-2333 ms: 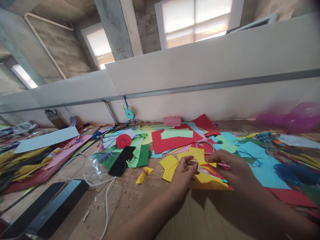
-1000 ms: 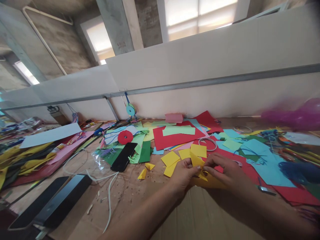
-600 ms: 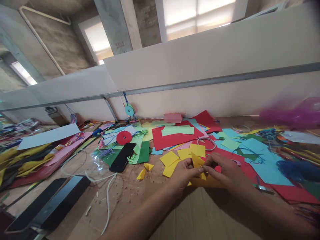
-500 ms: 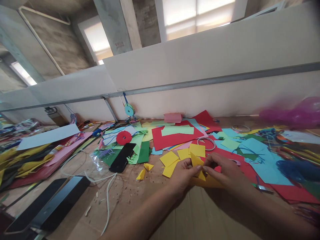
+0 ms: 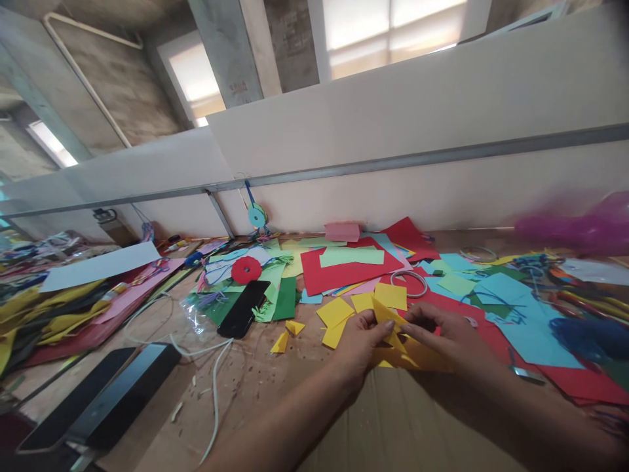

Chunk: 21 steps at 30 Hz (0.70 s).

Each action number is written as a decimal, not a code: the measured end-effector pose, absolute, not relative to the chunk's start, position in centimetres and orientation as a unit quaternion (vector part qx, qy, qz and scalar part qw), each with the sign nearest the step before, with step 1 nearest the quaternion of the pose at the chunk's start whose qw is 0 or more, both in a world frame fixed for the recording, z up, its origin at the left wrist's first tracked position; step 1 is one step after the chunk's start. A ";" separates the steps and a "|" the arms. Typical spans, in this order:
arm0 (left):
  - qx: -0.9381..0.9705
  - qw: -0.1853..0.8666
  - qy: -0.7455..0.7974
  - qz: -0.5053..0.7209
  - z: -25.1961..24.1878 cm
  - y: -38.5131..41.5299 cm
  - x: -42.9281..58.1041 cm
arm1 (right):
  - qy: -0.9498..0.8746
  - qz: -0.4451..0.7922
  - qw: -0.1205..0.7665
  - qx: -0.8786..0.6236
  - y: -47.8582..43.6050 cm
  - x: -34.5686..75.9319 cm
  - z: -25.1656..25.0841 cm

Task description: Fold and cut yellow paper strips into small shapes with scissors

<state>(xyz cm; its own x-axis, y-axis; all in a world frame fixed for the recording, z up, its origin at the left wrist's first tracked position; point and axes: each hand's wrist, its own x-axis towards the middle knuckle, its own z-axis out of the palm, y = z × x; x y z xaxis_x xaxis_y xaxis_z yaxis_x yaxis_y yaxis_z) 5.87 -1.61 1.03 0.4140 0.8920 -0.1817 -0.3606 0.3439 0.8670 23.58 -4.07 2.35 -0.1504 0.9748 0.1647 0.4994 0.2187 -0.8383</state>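
A small folded piece of yellow paper (image 5: 381, 311) is pinched between my two hands, a pointed corner sticking up. My left hand (image 5: 361, 337) grips its left side with the thumb on top. On its right edge, my right hand (image 5: 435, 328) closes thumb and fingers. Below them lies more yellow paper (image 5: 413, 359), partly covered by my hands. Several yellow paper squares (image 5: 335, 313) are spread just beyond my left hand. Two small folded yellow pieces (image 5: 281, 341) rest on the table farther left.
A black phone (image 5: 243, 309) lies left of the yellow squares. A white cable (image 5: 215, 393) runs near a black-and-grey device (image 5: 122, 393). Red sheets (image 5: 324, 270), light-blue paper (image 5: 535, 328) and a white ring (image 5: 409, 283) lie beyond and to the right. A low partition (image 5: 417, 144) stands behind.
The right fingers have shifted slightly on the folded yellow paper, and its flap is turned a little differently. Both hands keep holding it. The whole view has moved slightly.
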 end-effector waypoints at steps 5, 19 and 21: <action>0.395 0.733 0.368 0.414 1.5 -1.9 5.9 | -0.690 0.311 0.363 -0.543 -3.8 23.8 1.7; 0.425 0.698 0.394 0.420 2.2 -1.8 6.0 | -0.693 0.328 0.356 -0.534 -4.3 23.2 1.9; 0.430 0.692 0.401 0.418 2.0 -1.6 6.0 | -0.695 0.324 0.354 -0.536 -4.4 23.2 2.0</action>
<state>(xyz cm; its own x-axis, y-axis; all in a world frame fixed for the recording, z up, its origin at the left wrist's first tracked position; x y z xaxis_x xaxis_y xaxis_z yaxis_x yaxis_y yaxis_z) 5.98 -1.63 1.97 0.3286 0.9241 -0.1951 -0.2345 0.2799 0.9309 23.24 -4.37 1.95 -0.1751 0.9740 0.1440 0.5155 0.2153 -0.8294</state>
